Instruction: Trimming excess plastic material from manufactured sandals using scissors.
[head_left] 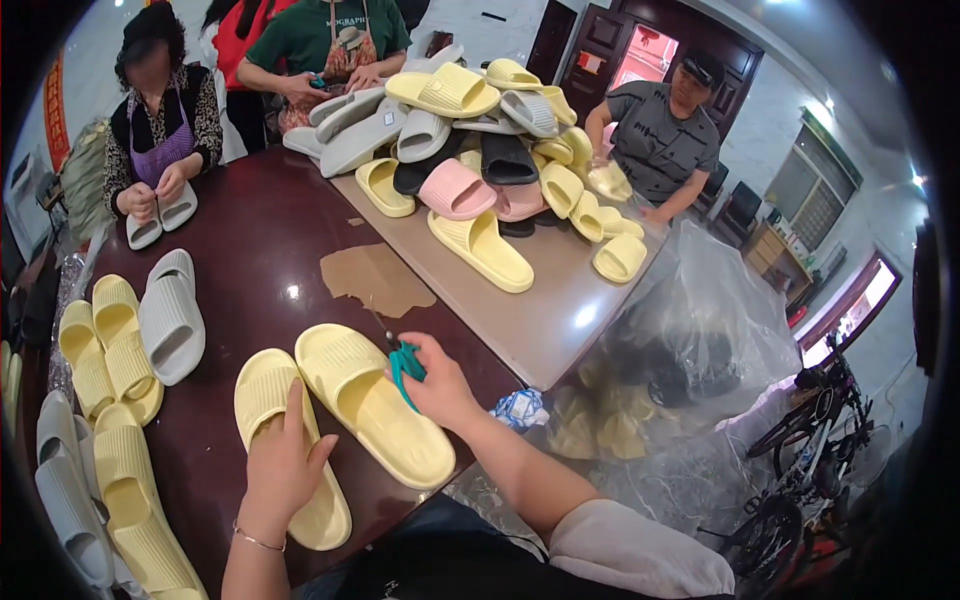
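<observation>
Two pale yellow slide slippers lie side by side on the dark red table in front of me. My left hand [283, 465] rests over the left slipper [322, 515], index finger stretched onto its ribbed strap and thumb spread away; the other fingers are partly hidden at the foot opening. In my right hand [438, 385] is a pair of scissors [405, 372] with teal handles, its dark blades pointing away from me. That hand is closed round the handles beside the strap of the right slipper [380, 415].
A heap of yellow, grey, pink and black slippers [470, 150] covers the lighter board [560, 330]. Finished-looking pairs of yellow slippers [118, 345] and grey slippers [172, 315] line the left. Torn brown cardboard [375, 280] lies ahead. A clear plastic bag [690, 330] bulges at right. Other people stand across the table.
</observation>
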